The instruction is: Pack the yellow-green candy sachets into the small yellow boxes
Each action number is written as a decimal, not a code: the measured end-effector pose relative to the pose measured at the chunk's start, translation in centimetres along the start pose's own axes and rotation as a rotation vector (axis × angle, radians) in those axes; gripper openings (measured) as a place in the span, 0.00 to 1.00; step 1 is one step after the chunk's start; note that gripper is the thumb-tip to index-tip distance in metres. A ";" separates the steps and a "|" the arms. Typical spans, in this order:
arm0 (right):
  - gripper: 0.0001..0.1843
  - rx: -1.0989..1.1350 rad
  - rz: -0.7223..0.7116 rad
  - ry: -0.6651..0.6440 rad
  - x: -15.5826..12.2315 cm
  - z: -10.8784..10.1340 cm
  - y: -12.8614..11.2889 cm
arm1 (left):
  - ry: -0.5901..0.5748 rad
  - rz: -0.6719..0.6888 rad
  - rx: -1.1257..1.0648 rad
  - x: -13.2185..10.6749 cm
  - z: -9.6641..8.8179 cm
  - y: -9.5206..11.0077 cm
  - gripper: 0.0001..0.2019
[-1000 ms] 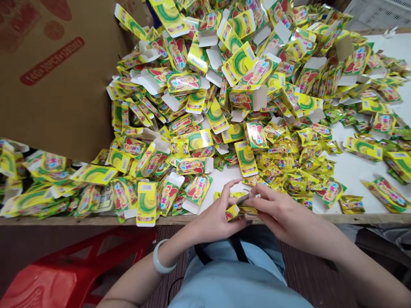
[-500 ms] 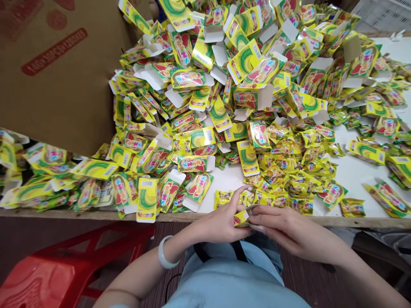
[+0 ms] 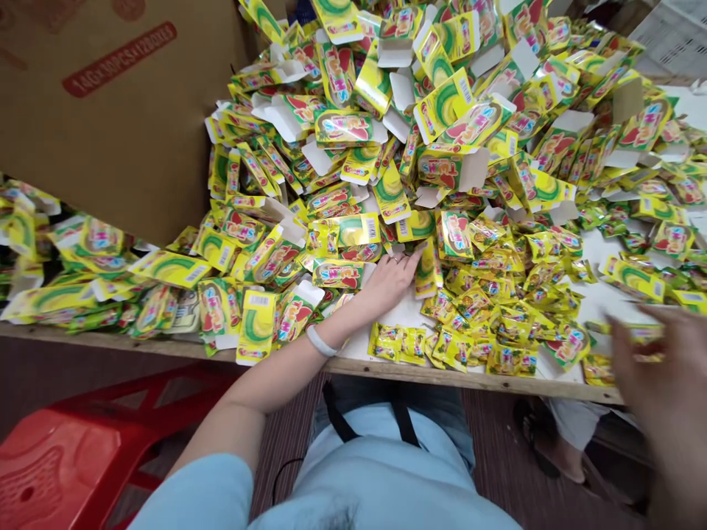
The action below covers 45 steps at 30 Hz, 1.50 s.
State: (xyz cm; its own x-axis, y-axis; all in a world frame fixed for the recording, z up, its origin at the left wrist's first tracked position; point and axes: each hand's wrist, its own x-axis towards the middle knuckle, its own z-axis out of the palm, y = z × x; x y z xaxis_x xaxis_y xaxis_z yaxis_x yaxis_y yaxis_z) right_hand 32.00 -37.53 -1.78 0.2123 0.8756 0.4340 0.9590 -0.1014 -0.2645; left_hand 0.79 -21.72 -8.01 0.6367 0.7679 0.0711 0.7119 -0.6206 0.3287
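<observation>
My left hand [image 3: 389, 283] reaches over the front of the table. Its fingertips close on the upper left edge of a small yellow box [image 3: 428, 271] with a green swirl. Below that box lies a heap of yellow candy sachets [image 3: 475, 316]. Off to the right, my right hand [image 3: 657, 368] is smeared by motion. Its fingers are around or just above a blurred yellow-and-green box [image 3: 645, 335], and whether they hold it cannot be told. A candy box [image 3: 568, 346] printed with a watermelon picture lies flat between the sachets and my right hand.
A large heap of candy boxes [image 3: 442, 169], many with open white flaps, covers the table [image 3: 353, 364]. A big brown carton [image 3: 110, 147] stands at left. A red plastic stool [image 3: 66, 456] is below the table. A white crate [image 3: 671, 37] sits far right. Someone's foot [image 3: 571, 460] shows underneath.
My hands, together around a small box at the table edge before, have parted. My left hand went forward to the yellow box, shifting it slightly left; my right hand swung right.
</observation>
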 end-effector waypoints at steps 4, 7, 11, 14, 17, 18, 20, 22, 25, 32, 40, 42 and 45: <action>0.10 0.313 -0.426 -0.287 -1.6 5.5 -9.3 | 0.057 -0.017 -0.108 -0.4 -0.2 -0.4 0.24; 0.14 0.313 -0.557 -0.483 -2.0 9.3 -15.9 | 0.143 -0.062 -0.467 -2.0 -1.1 -1.0 0.18; 0.14 0.299 -0.610 -0.532 -1.7 10.9 -18.6 | 0.221 -0.251 -1.009 -3.8 -1.7 -1.7 0.20; 0.09 0.520 -0.502 -0.614 -1.8 10.3 -17.0 | 0.228 -0.314 -1.210 -4.5 -1.9 -1.5 0.23; 0.09 0.981 -0.098 -0.613 -1.4 9.0 -15.0 | 0.239 -0.355 -1.211 -5.0 -2.0 -0.6 0.21; 0.11 1.103 0.026 -0.557 -1.1 8.7 -14.6 | 0.234 -0.362 -1.206 -5.1 -2.0 -0.1 0.20; 0.15 1.239 0.165 -0.439 -0.3 8.1 -14.3 | 0.203 -0.348 -1.214 -5.5 -2.1 1.0 0.19; 0.17 1.248 0.184 -0.381 0.4 8.0 -14.5 | 0.148 -0.311 -1.213 -6.1 -2.2 2.0 0.20; 0.16 1.152 0.139 -0.357 0.9 8.3 -14.9 | 0.049 -0.287 -1.246 -7.2 -2.3 2.8 0.24; 0.19 1.036 0.025 -0.402 -0.7 8.7 -13.5 | 0.085 -0.249 -1.121 -9.7 -1.5 3.8 0.19; 0.15 1.119 0.031 -0.819 -3.4 9.5 -12.2 | 0.064 -0.120 -0.404 -11.1 -0.3 5.1 0.18; 0.13 1.079 0.050 -0.744 -3.6 9.4 -11.7 | 0.115 -0.108 -0.248 -10.5 -1.1 4.0 0.18; 0.12 0.915 0.002 -0.592 -3.5 8.8 -10.7 | 0.204 -0.136 0.041 -9.2 -3.4 1.2 0.19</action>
State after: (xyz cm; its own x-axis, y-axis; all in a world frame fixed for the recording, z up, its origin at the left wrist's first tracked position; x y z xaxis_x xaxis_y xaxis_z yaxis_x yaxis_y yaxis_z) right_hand 19.31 -35.32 -8.07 -0.1456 0.9892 0.0140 0.4044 0.0725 -0.9117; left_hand -5.18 -29.03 -5.09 0.4640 0.8582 0.2194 0.8010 -0.5123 0.3098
